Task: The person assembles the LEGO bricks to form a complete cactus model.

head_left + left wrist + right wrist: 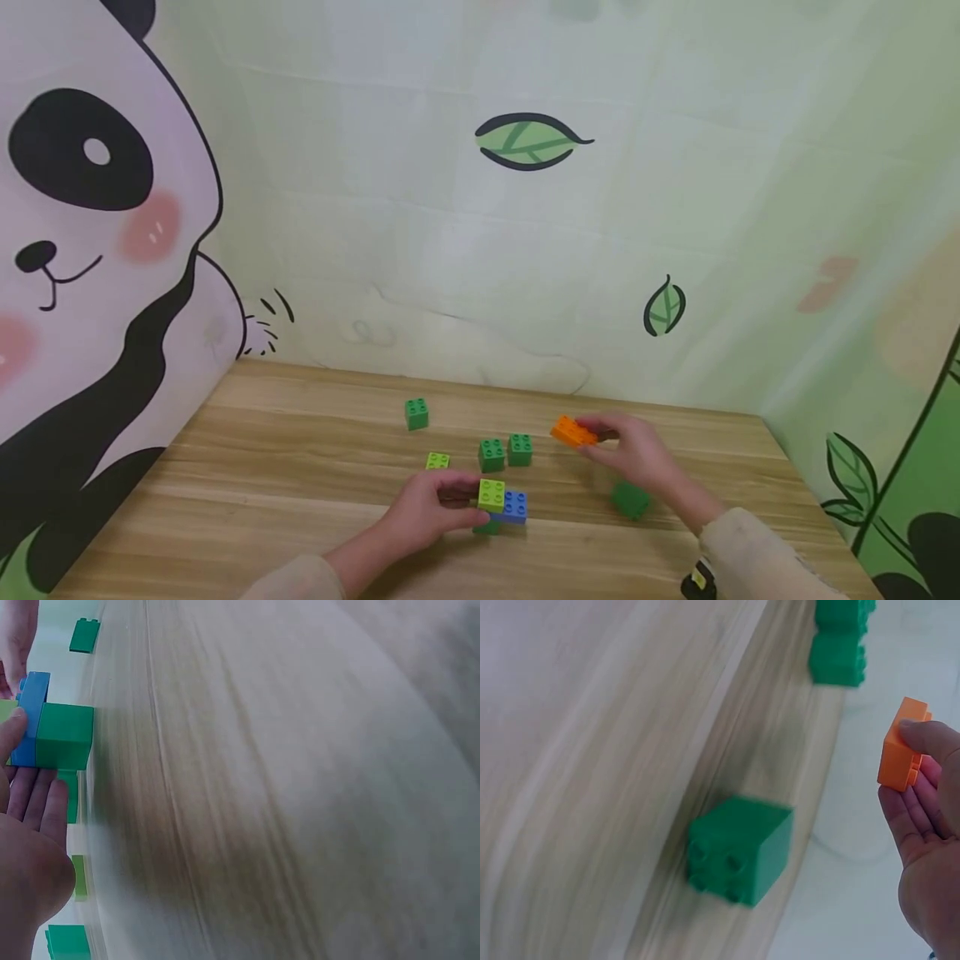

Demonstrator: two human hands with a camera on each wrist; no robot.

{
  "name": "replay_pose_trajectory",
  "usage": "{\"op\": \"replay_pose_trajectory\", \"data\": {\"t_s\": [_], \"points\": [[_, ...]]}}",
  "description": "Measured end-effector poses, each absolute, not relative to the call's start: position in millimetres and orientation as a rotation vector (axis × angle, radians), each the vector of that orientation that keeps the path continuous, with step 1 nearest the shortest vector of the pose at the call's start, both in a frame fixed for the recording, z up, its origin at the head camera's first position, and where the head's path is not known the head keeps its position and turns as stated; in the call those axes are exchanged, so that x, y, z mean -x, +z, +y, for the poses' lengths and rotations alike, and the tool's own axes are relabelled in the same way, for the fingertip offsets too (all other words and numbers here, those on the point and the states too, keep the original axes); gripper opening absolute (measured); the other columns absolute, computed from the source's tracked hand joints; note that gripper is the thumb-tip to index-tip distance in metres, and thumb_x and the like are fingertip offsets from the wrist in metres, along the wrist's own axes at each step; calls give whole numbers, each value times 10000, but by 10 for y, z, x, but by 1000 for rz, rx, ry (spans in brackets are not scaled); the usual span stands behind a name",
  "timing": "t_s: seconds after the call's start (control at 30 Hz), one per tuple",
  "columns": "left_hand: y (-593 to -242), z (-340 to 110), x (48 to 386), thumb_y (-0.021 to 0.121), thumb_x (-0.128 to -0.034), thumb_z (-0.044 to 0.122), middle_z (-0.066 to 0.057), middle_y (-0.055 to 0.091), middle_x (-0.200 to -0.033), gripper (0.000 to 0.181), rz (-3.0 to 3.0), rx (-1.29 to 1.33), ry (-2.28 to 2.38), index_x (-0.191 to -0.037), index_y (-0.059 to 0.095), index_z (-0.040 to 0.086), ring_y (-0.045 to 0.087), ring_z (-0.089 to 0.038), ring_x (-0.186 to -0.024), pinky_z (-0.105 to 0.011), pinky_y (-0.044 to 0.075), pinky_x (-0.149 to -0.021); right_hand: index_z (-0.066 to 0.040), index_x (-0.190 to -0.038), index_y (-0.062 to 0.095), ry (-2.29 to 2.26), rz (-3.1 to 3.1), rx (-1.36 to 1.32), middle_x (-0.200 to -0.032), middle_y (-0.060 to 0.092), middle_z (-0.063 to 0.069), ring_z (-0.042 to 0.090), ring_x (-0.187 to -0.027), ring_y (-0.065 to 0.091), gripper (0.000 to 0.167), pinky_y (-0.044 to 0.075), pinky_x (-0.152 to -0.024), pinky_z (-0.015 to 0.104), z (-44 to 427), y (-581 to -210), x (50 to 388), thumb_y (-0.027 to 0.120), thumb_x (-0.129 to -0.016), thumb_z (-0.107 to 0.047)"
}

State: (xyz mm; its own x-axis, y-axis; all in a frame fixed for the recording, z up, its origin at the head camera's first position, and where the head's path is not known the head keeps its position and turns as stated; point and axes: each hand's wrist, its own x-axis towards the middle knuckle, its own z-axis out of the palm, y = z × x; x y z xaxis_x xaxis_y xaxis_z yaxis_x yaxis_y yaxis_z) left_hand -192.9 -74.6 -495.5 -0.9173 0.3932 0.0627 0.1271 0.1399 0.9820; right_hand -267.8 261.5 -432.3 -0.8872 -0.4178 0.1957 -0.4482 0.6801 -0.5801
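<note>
My left hand (420,512) grips a small stack of toy building bricks between thumb and fingers. On its top is a lime brick (491,493); a longer blue brick (515,507) juts out to the right beneath it, and a green brick (65,736) forms the bottom. Farther right, my right hand (637,450) pinches an orange brick (572,431) by one end, its studs showing. In the right wrist view the thumb presses one face of the orange brick (901,746), with fingers behind it. Below the right hand lies a green brick (631,500), tilted on the table.
Two green bricks, one left (491,455) and one right (520,450), stand close together beyond the stack. A lime brick (438,461) is behind the left hand, another green brick (416,414) farther back. A black object (699,581) lies by the right sleeve. A printed cloth (420,250) borders the wooden table (300,467).
</note>
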Motion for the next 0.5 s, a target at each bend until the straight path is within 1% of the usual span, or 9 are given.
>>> {"op": "replay_pose_trajectory", "data": {"t_s": [0.1, 0.33, 0.5], "points": [[-4957, -746, 1934, 884, -892, 123, -129, 771, -1230, 402, 2191, -499, 1865, -1258, 746, 29, 739, -270, -1151, -286, 620, -962, -15, -1284, 744, 1026, -2805, -808, -1231, 771, 114, 251, -1048, 736, 366, 622, -982, 501, 2499, -4255, 2628, 831, -948, -130], [-4973, -758, 1950, 881, -894, 123, -137, 769, -1237, 400, 2181, -493, 1857, -1260, 749, 32, 739, -272, -1143, -290, 626, -951, -32, -1282, 749, 1094, -2705, -1023, -1232, 773, 90, 207, -1035, 749, 379, 635, -961, 469, 2213, -4136, 2467, 851, -930, -129], [-4974, -762, 1951, 878, -902, 138, -137, 767, -1247, 397, 2183, -495, 1853, -1265, 751, 39, 738, -275, -1149, -295, 626, -955, -52, -1274, 757, 1118, -2658, -1128, -1212, 778, 68, 171, -1028, 750, 374, 641, -952, 450, 2038, -4083, 2348, 858, -919, -111]]}}
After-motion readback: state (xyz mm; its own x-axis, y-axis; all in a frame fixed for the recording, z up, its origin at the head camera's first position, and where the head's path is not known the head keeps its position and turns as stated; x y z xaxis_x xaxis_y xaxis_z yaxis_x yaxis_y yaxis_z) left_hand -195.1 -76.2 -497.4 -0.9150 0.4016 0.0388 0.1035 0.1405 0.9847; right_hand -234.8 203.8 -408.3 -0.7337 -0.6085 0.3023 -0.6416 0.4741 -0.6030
